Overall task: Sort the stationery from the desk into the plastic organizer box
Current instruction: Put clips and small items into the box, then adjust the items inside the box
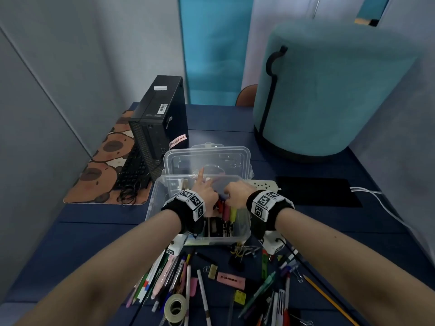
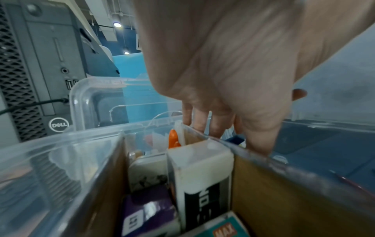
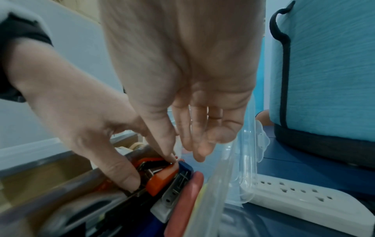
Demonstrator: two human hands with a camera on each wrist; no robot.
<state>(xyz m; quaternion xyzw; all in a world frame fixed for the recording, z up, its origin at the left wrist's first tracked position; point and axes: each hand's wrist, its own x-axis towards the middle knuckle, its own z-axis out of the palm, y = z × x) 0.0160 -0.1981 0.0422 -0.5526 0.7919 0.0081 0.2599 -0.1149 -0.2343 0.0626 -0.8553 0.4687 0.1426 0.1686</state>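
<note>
The clear plastic organizer box (image 1: pixel 154 198) stands mid-desk with its lid (image 1: pixel 242 158) tipped open behind it. Both hands reach into it. In the right wrist view my left hand (image 3: pixel 113 152) pinches an orange stapler (image 3: pixel 162 174), its thumb pressed on the near side. My right hand (image 3: pixel 182 152) hovers over it with straight fingers, the thumb tip touching the stapler's top. A pink-red case (image 3: pixel 186 200) lies beside the stapler. From the left wrist, my left hand (image 2: pixel 233 133) dips behind a divider, next to a white eraser (image 2: pixel 201 163).
Loose pens (image 1: pixel 169 278), a tape roll (image 1: pixel 175 308) and a pink eraser (image 1: pixel 230 280) lie on the blue desk in front of the box. A white power strip (image 1: pixel 263 184) sits right of it. A black computer tower (image 1: pixel 160 118) and a teal stool (image 1: pixel 329 90) stand behind.
</note>
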